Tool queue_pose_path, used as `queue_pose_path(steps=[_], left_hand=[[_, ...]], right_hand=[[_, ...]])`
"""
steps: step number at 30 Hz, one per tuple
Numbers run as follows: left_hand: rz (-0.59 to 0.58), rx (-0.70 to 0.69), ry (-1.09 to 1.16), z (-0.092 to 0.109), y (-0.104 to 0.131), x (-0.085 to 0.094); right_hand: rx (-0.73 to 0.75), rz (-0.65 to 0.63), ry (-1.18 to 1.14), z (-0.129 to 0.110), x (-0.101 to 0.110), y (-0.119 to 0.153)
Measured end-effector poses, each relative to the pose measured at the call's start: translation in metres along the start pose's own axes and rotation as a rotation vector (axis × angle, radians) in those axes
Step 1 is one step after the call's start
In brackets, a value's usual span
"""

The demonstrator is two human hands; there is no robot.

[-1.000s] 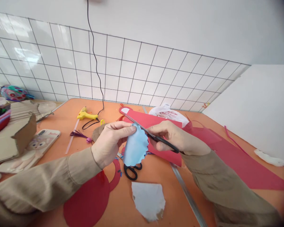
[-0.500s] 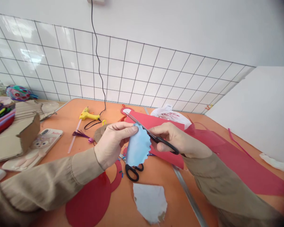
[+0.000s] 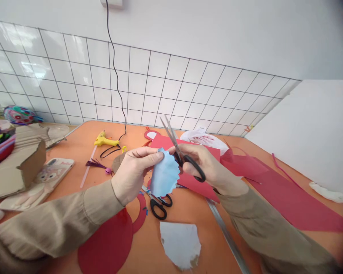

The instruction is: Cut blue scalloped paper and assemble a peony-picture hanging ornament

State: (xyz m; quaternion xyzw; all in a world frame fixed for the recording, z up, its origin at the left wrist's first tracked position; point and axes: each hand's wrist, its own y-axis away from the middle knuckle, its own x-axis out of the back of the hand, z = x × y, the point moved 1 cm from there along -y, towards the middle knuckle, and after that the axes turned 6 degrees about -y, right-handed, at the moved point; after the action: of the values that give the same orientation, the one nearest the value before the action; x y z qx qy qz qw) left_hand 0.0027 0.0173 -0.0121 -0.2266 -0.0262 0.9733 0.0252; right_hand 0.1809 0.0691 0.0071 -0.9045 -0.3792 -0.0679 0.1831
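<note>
- Far left: a multicoloured bundle (image 3: 19, 114) lies near the tiled wall (image 3: 97, 82); cardboard (image 3: 28, 167) lies in front of it.
- Left: a phone case (image 3: 55, 173) bearing a cartoon face rests on the orange table (image 3: 77, 144).
- Left of centre: a yellow glue gun (image 3: 106, 141) lies on its side, as I see it from here, with a translucent stick (image 3: 87, 169) and a purple tassel (image 3: 95, 164) nearby.
- Lower left: a red disc (image 3: 105, 243) lies flat, partly under the sleeve.
- Centre: the left hand (image 3: 137, 167) pinches the upper edge of a blue scalloped piece (image 3: 165, 176) between thumb and fingers, tightly closed; the piece hangs curved above the table.
- Below it: spare scissors (image 3: 159, 210) with black handles; nearer the person, a whitish scrap (image 3: 180, 243).
- Right of centre: the right hand (image 3: 201, 163) is curled round the black handles of the cutting scissors (image 3: 177, 146). Their blades point upward, slightly parted, just beside the blue scalloped piece; I cannot tell whether they touch it.
- Behind the right hand: a white plastic bag (image 3: 207, 140).
- Far right: a long red sheet (image 3: 291, 201) lies flat.
</note>
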Motion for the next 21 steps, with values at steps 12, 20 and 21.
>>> queue_pose_path(steps=[12,20,21], left_hand=[[0.012,0.052,-0.050,0.010,-0.007,0.004],[0.062,-0.081,-0.026,0.021,-0.021,0.012],[0.057,-0.090,-0.038,0.022,-0.023,0.013]], right_hand=[[-0.109,0.188,-0.104,0.004,-0.009,-0.001],[-0.194,0.239,-0.060,0.018,-0.007,-0.008],[-0.196,0.231,-0.066,0.019,-0.007,-0.009]])
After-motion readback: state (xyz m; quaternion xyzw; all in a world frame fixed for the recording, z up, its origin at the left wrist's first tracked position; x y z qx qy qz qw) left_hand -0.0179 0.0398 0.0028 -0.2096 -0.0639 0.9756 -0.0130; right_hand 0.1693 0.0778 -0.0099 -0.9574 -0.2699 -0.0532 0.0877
